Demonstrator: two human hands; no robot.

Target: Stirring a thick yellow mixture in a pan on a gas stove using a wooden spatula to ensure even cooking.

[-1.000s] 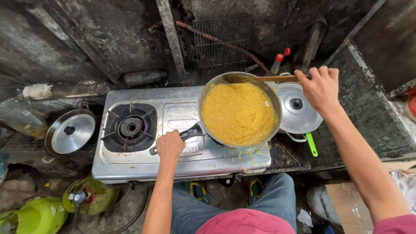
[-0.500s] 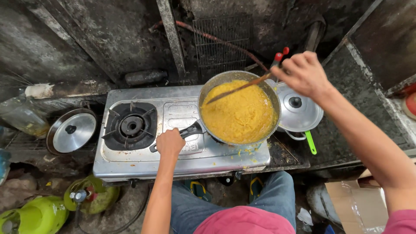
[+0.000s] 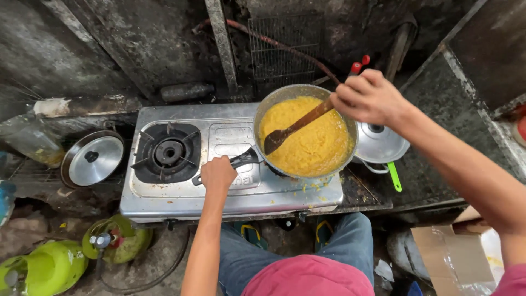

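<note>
1. Left hand [image 3: 217,174] closed around the black handle [image 3: 241,160] of the pan [image 3: 305,131], near the front edge of the two-burner gas stove [image 3: 181,192].
2. Right hand [image 3: 368,97] wrapped tight on the upper end of a wooden spatula [image 3: 293,129], above the pan's far right rim.
3. Spatula slanted down and to the left, blade resting in the yellow mash [image 3: 318,148] near the pan's left side.
4. Pan seated on the stove's right burner, filled almost to the rim with the mash; yellow crumbs scattered on the stove top at its front right corner.
5. Left burner [image 3: 167,152] bare, unlit as far as can be seen.
6. Round metal lid [image 3: 94,160] lying just off the stove's left edge, knob up.
7. Second lidded pot [image 3: 381,143] touching or just beside the pan's right side, green-handled utensil [image 3: 394,176] below it.
8. Green gas cylinders [image 3: 46,268] on the ground under the stove's left corner.
</note>
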